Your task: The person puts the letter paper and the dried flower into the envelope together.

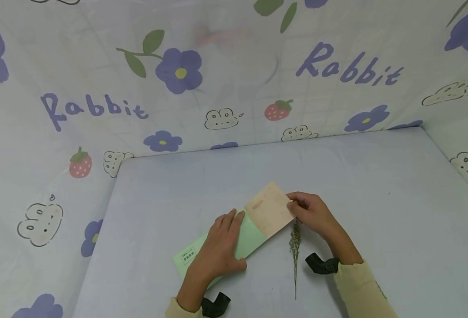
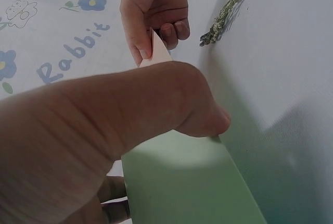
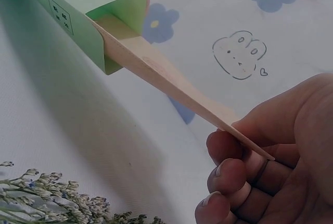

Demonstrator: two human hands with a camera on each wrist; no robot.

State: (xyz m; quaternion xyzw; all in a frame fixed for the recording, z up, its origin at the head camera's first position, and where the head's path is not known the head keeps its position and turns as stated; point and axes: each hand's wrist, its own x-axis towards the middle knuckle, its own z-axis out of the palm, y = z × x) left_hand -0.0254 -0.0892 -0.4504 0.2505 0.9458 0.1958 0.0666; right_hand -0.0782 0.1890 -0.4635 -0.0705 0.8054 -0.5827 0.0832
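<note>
**Peach paper insert (image 1: 271,210) projecting from green paper sleeve (image 1: 253,240); one hand on each**

The work is carried on a pale, bluish-white surface (image 1: 150,194). The surface is enclosed at the back and on both sides by a white printed curtain (image 1: 241,84), on which purple flowers, strawberries, outlined rabbit faces and the word "Rabbit" are shown. A dried flower sprig (image 1: 295,240) is laid on the surface just beside the right hand (image 1: 315,216), its flower head toward the curtain and its stems toward the person. A black wrist device is worn on each arm, below pale yellow cuffs (image 1: 359,282) on the right and left.

The sleeve is set diagonally, with a small printed label (image 1: 188,255) at its lower left end. It is gripped across its width by the left hand (image 1: 218,249): the fingers are laid over the far edge, the thumb at the near edge. The insert is seated in the sleeve's open end, its outer part exposed. Its outer end is pinched between the right thumb and fingers, which are clamped on the paper.
</note>
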